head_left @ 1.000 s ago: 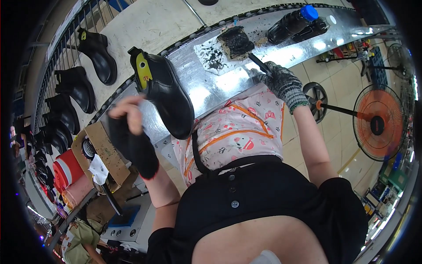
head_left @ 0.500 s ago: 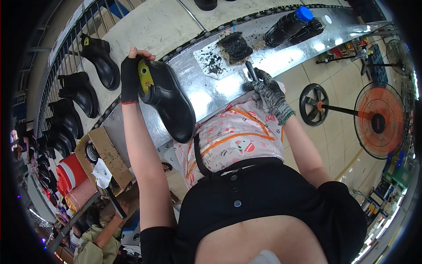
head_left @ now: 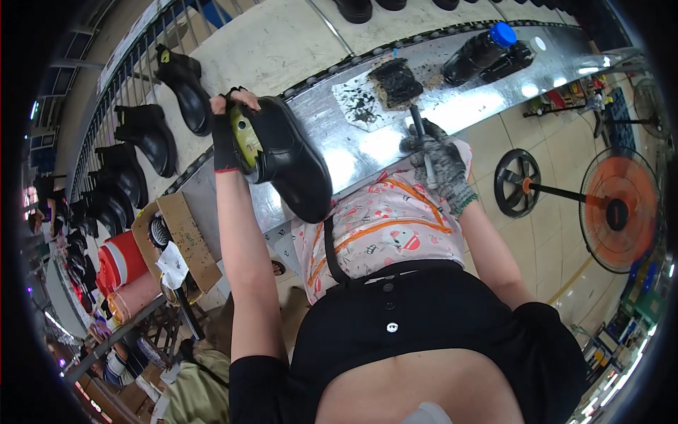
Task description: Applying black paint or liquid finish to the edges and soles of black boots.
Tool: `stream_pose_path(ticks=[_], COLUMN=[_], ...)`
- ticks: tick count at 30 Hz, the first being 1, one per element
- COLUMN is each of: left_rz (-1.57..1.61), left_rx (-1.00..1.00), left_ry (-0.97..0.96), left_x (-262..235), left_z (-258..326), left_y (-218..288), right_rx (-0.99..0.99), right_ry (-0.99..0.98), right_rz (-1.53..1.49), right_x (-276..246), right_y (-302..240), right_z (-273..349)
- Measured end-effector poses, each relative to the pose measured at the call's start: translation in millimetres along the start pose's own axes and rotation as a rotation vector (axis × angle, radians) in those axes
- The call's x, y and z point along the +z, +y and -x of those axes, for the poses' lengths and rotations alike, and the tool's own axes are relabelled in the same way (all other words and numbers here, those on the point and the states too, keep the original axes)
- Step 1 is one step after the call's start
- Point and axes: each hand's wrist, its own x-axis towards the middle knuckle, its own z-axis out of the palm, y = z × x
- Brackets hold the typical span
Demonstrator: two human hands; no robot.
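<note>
A black ankle boot (head_left: pixel 295 166) with a yellow-green lining is tilted over the metal ledge. At its opening, my left hand (head_left: pixel 226 134), in a black fingerless glove, grips the boot's upper shaft. My right hand (head_left: pixel 445 166) wears a grey knitted glove and is closed around a slim-handled tool (head_left: pixel 417 121). The tool's far end meets a blackened sponge pad (head_left: pixel 395 83), so I cannot make out its tip. Under the pad lies a white sheet (head_left: pixel 354 106) spotted with black.
Beside the pad stand a dark bottle with a blue cap (head_left: pixel 477 56) and another dark bottle (head_left: pixel 512 60). Several black boots (head_left: pixel 148 138) line the conveyor (head_left: pixel 282 46). A cardboard box (head_left: pixel 187 240) sits at left, a standing fan (head_left: pixel 618 212) at right. Another person's sleeve (head_left: pixel 201 381) shows lower left.
The whole view has shifted slightly, moving most things rightward in the picture. The boot in my left hand has turned a little. My right hand still holds the tool at the pad.
</note>
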Motion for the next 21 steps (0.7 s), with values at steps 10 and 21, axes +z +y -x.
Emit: stream_pose_path(ticks=[10, 21], left_rz=[0.092, 0.173], left_rx=[0.686, 0.658], left_ry=[-0.292, -0.2], left_x=[26.0, 55.4], left_z=[-6.0, 18.1], left_y=[49.3, 81.8], right_rx=[0.03, -0.503], right_ry=[0.053, 0.148], right_rz=[-0.082, 0.588], right_x=[21.9, 0.7], right_y=[-28.8, -17.2], right_z=[24.6, 21.3])
